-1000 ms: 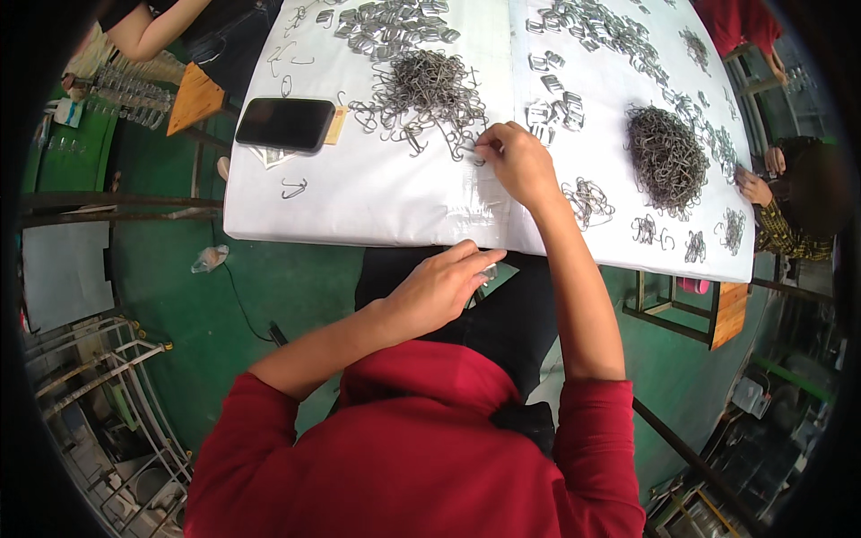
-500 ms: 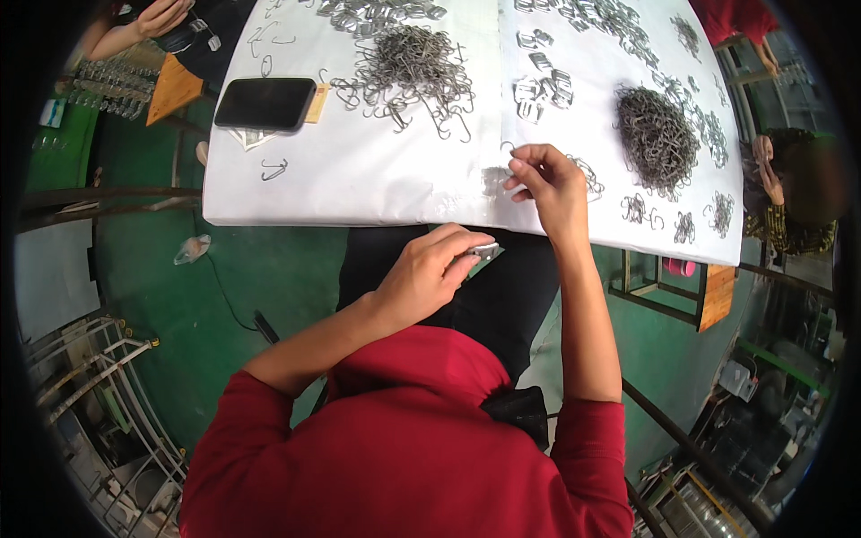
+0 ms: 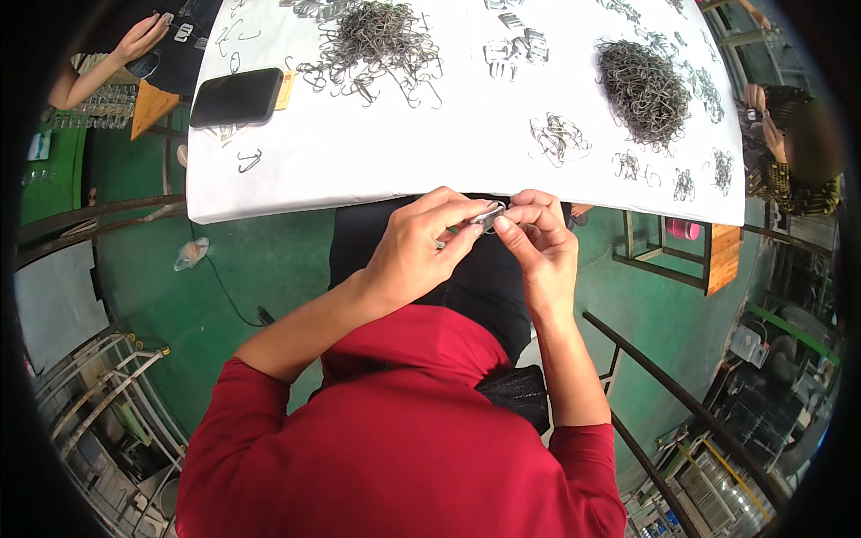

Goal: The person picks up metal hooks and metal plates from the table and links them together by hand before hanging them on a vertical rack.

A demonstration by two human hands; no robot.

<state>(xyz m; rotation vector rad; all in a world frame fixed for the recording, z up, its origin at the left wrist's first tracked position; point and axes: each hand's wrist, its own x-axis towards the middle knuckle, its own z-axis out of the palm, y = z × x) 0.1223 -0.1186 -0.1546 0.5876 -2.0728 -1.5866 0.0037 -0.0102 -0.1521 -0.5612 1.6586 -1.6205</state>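
Observation:
My left hand (image 3: pixel 414 240) is closed, pinching a small silver metal clip-like piece (image 3: pixel 490 215) between thumb and fingertips just off the table's near edge. Against the other side of that piece, my right hand (image 3: pixel 545 244) is closed too, its thumb and forefinger meeting on a thin bent wire hook mostly hidden by the fingers. Beyond the hands, on the white-covered table (image 3: pixel 377 170), a small loose heap of wire hooks (image 3: pixel 560 138) lies to the right. Several similar silver metal pieces (image 3: pixel 517 47) are grouped farther back.
Large dark piles of wire hooks lie at the back left (image 3: pixel 381 45) and right (image 3: pixel 641 94). A black phone (image 3: pixel 235 97) rests at the table's left side. Other people's hands show at far left (image 3: pixel 143 38) and right (image 3: pixel 771 134). A wooden stool (image 3: pixel 723 258) stands at right.
My right hand has come back from above the table, carrying a wire hook, to meet my left hand. The left hand keeps its metal piece. The view has shifted slightly.

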